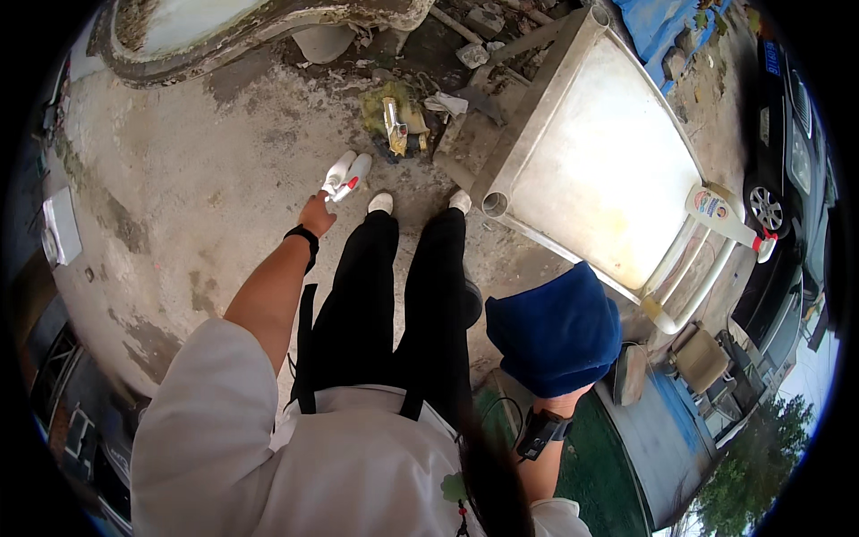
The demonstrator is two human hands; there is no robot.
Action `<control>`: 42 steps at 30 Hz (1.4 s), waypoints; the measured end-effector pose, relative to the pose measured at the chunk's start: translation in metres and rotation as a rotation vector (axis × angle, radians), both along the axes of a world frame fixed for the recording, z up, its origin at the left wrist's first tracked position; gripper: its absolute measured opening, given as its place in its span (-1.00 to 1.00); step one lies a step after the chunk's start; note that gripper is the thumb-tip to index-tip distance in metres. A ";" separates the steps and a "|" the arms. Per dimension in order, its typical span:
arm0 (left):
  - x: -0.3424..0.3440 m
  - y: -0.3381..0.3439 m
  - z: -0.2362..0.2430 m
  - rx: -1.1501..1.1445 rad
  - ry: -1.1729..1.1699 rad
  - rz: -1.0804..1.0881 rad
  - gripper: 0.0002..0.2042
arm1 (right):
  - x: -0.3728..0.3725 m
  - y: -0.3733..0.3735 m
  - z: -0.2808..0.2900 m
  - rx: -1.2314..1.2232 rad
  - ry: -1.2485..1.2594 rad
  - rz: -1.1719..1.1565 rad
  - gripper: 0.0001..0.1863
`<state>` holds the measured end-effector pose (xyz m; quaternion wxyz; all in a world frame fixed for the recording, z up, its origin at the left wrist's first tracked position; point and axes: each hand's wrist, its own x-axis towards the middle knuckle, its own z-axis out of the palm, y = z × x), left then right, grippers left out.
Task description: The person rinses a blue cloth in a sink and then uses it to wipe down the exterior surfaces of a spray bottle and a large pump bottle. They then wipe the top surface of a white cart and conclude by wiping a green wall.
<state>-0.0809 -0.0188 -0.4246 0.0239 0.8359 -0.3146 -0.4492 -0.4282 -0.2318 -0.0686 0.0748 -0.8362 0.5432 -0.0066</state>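
Observation:
My left hand (pixel 316 215) is closed around a white object (pixel 344 176) with two rounded lobes and a red part, held out over the ground; its exact kind is unclear. On the right, a dark blue cloth (pixel 557 329) covers my right hand (pixel 565 403), hiding the fingers; the cloth bulges as if wrapped over them. Beyond it stands a white table with a tubular frame (pixel 599 161), its pale top stained in places. At that table's far right end lies a white spray bottle (pixel 716 211) with a red and white trigger head.
A yellow tool-like object (pixel 395 125) lies on the ground ahead of my shoes (pixel 380 203), near rubble and a crumpled pale scrap (pixel 447 104). A dirty curved-edged basin (pixel 224 40) is at the far left. A dark car (pixel 787 188) stands at the right, past the table.

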 end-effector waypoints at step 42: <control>-0.064 -0.183 0.512 -1.236 0.113 -0.637 -0.73 | 0.007 -0.054 0.005 0.939 -1.986 -0.638 -0.63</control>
